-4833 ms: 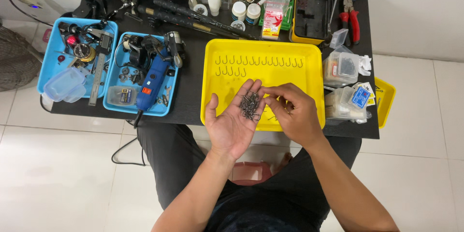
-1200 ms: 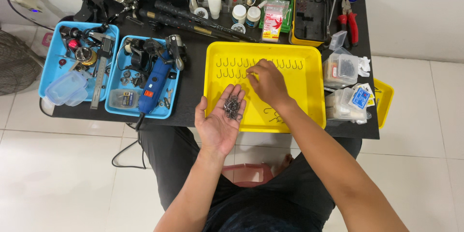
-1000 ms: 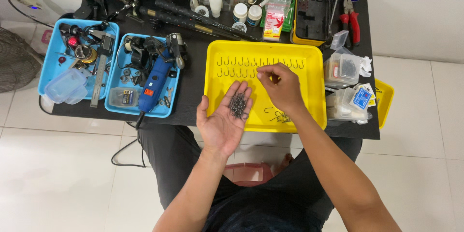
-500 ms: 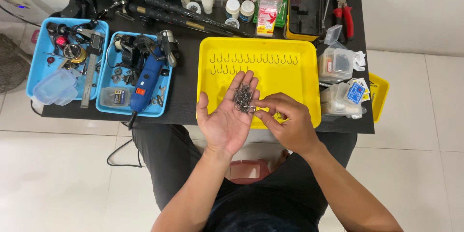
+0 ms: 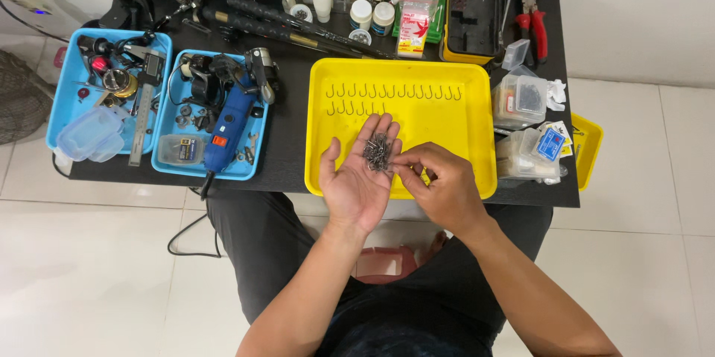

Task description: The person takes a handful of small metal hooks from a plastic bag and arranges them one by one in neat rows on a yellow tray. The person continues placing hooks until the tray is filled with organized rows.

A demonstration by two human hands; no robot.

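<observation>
My left hand [image 5: 359, 178] lies palm up over the near edge of a yellow tray [image 5: 462, 130], cupping a small pile of dark metal fish hooks [image 5: 377, 153]. My right hand [image 5: 439, 186] is beside it, its fingertips pinching at the edge of the pile. Two rows of single hooks [image 5: 391, 93] lie lined up along the tray's far side; the lower row is shorter.
Two blue trays [image 5: 71, 89] [image 5: 167, 163] of tools and reel parts, one with a blue rotary tool [image 5: 227, 126], sit left. Clear plastic boxes [image 5: 521, 100] stand right of the yellow tray, red pliers [image 5: 532, 22] and an organiser case [image 5: 473, 11] behind. Rods and bottles line the back.
My right hand reached out to the hook rows in the tray, then came back to the pile in my left palm. The left hand stayed palm up.
</observation>
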